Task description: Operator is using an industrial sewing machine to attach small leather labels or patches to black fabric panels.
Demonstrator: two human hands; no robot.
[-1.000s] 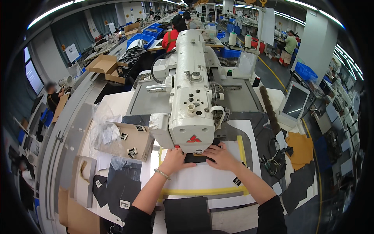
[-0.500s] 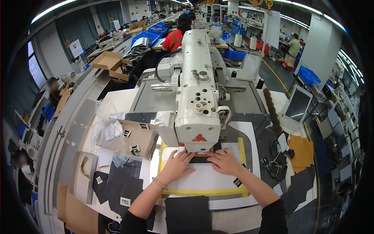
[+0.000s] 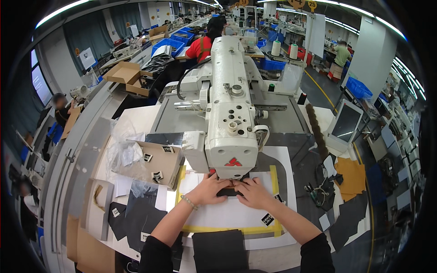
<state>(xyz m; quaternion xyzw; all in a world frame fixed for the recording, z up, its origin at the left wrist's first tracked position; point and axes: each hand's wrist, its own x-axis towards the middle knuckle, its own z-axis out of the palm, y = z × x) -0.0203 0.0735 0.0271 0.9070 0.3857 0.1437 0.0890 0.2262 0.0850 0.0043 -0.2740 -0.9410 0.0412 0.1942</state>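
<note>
Under the head of a large white industrial sewing machine [image 3: 232, 141], both my hands rest on a white sheet [image 3: 214, 214] in a yellow-taped frame [image 3: 223, 230]. My left hand [image 3: 208, 190] lies with fingers stretched toward the needle area, thumb apart. My right hand [image 3: 253, 193] is opposite, fingers laid toward the same spot. Between the fingertips are a dark fabric piece [image 3: 231, 192] and a brownish strip, partly hidden by fingers and machine head. Two black labels with white lettering lie by my right forearm, one label [image 3: 267, 219] on the frame's right edge.
An open box [image 3: 157, 159] with several labels stands left of the machine, beside clear plastic. Dark fabric pieces [image 3: 221, 250] lie in front, more to both sides. Mustard fabric [image 3: 350, 177], thread snips and a screen [image 3: 347, 122] are at right. A person in red [image 3: 200, 49] sits beyond.
The yellow-taped frame and its white sheet have shifted left under the machine head. My right hand has moved left with it, and my hands are slightly closer together.
</note>
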